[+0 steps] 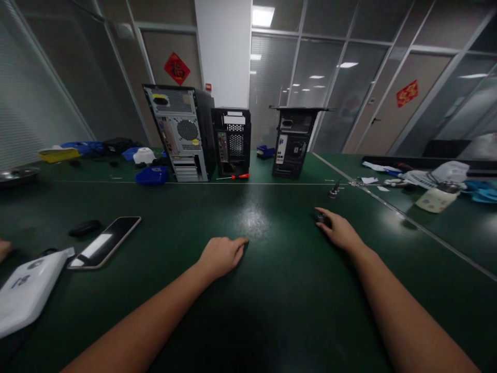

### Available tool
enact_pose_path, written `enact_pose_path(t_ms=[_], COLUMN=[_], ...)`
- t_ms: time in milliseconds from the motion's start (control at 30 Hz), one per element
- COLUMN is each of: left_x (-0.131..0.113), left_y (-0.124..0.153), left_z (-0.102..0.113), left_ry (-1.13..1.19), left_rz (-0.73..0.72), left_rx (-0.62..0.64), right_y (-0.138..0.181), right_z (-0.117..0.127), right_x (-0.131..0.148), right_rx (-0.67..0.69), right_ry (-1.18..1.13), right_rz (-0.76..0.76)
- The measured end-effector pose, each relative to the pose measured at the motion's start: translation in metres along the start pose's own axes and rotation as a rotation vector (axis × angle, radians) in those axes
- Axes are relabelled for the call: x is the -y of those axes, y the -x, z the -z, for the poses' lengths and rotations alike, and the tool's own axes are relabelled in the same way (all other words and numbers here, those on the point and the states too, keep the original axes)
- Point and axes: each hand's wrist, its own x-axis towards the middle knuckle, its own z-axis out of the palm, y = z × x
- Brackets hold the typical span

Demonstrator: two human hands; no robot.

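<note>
My left hand point(222, 256) rests low over the green table point(272, 305), its index finger stretched out and nothing visible in it. To the right, my right hand point(340, 230) has its thumb and fingers closed around a small dark object point(321, 218), too small and covered to name. Just beyond that hand stands a small metal fitting point(334, 190) with a dark upright part. A screwdriver point(239, 176) with a red handle lies near the middle computer case point(235, 142). A larger computer tower point(184, 132) stands to its left and another computer case point(294, 145) to its right.
At left lie a phone point(106, 243), a black oblong item point(85, 228) and a white pouch point(33, 290). Part of another person's hand point(4, 249) shows at the left edge. Blue trays point(152, 176) sit farther back. A jar point(438, 198) and gloves stand at right.
</note>
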Motion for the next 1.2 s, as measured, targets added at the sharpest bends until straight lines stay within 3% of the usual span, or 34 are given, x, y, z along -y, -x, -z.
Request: enact_pose_path(t_ms=[233,400,667,800,1033,1200], left_x=[0.001,0.0,-0.013,-0.022,-0.023,-0.021], left_y=[0.0,0.002,0.005,0.005,0.007,0.008], left_z=[-0.002,-0.002,-0.002,-0.005,-0.007,-0.004], left_ry=[0.049,0.056,0.13,0.098,0.034,0.119], left_rz=[-0.004,0.015,0.082,0.06,-0.033,0.06], left_rx=[0.003,0.004,-0.04,-0.008,-0.012,-0.061], right_y=[0.001,0.004,0.023,0.034,0.039,0.038], right_z=[-0.002,-0.005,-0.021,-0.035,-0.037,-0.035], right_x=[0.013,0.046,0.152,0.188,0.199,0.2], right_rx=[0.018,0.034,0.165,0.139,0.092,0.097], right_ry=[-0.004,-0.022,0.053,0.093,0.096,0.139], right_rz=[0.018,0.114,0.593,0.775,0.786,0.67])
